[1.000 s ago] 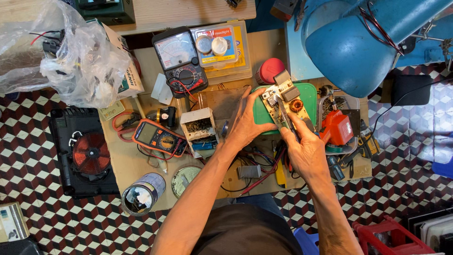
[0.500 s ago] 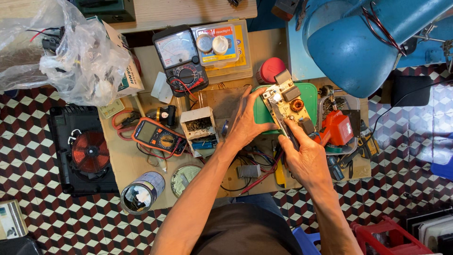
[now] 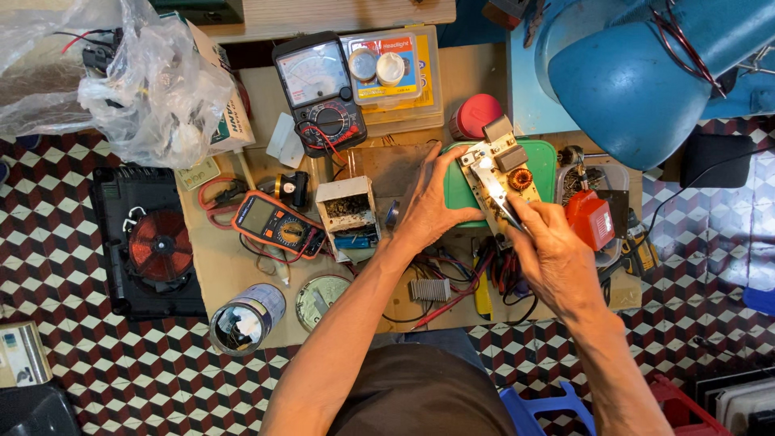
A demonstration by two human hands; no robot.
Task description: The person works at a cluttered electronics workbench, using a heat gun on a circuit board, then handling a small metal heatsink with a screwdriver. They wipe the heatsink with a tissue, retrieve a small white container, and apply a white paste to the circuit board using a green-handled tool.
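So the circuit board (image 3: 500, 179) sits on a green tray (image 3: 542, 158), long axis running away from the body, tilted left. Left hand (image 3: 430, 203) grips its left edge, right hand (image 3: 555, 252) just below it pinches thin metal tweezers (image 3: 499, 203) onto the board. Small white box (image 3: 349, 216) left holds dark bits.

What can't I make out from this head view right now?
- Tool tip in right hand: too small, fingers cover it.
- Tan circuit board underside: left hand hides its edge.
- Blue lamp shade: cut off by top edge.
- Clear plastic bag contents: blurred by folds.
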